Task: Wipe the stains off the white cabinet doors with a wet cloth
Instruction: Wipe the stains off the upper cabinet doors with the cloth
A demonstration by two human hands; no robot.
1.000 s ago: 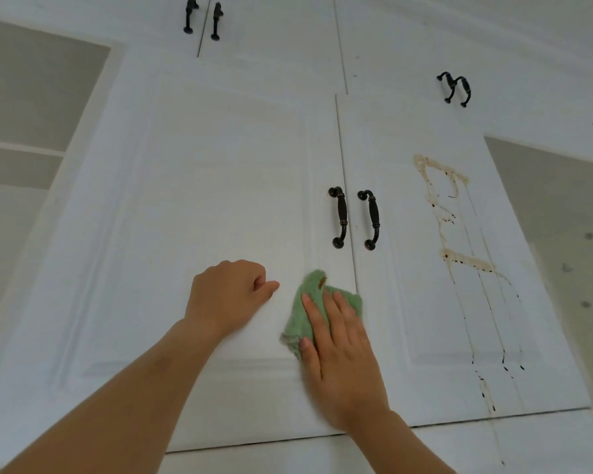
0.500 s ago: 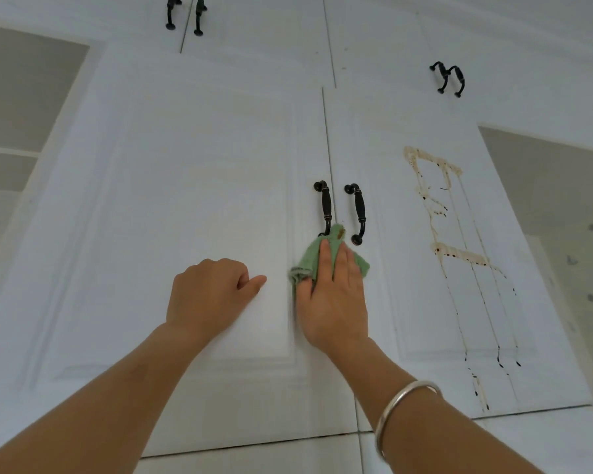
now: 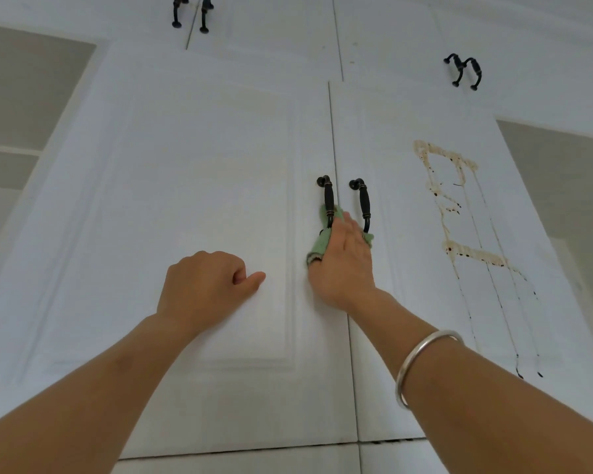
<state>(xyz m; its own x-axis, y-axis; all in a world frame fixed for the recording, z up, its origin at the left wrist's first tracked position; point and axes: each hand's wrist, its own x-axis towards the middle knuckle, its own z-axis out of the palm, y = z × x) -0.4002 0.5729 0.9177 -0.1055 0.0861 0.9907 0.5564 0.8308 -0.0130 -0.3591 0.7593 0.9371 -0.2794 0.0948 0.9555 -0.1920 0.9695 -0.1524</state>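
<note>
Up against the cabinet front now, and much of the green cloth point(image 3: 319, 244) is hidden: the right hand point(image 3: 344, 265) lies flat over it, fingers stretched upward, so only a frayed strip shows along the thumb side, a tuft pokes up behind the left door's handle point(image 3: 328, 201), and a small corner peeks out just under the right door's handle point(image 3: 364, 204). Palm and fingers press the cloth to the wood rather than clutching it (no closed fist here). The cloth straddles the seam between the two doors, at the inner edge of the left door point(image 3: 192, 206), right at the foot of both black handles. The lower ends of the handles are covered by cloth and fingers.

The left hand point(image 3: 208, 285) is curled into a loose fist, thumb pointing right, knuckles resting on the left door's raised panel, holding nothing. A silver bangle point(image 3: 421, 364) circles the right forearm.

The right door point(image 3: 391, 302) carries the stain point(image 3: 459, 213): a pale brown looping smear edged with dark specks, thin drips running toward the door's lower edge and ending in dark beads. It sits well apart from the cloth. The left door looks clean, with faint streaks hard to make out. More handles point(image 3: 464, 70) above; the topmost pair is cut off by the frame.
</note>
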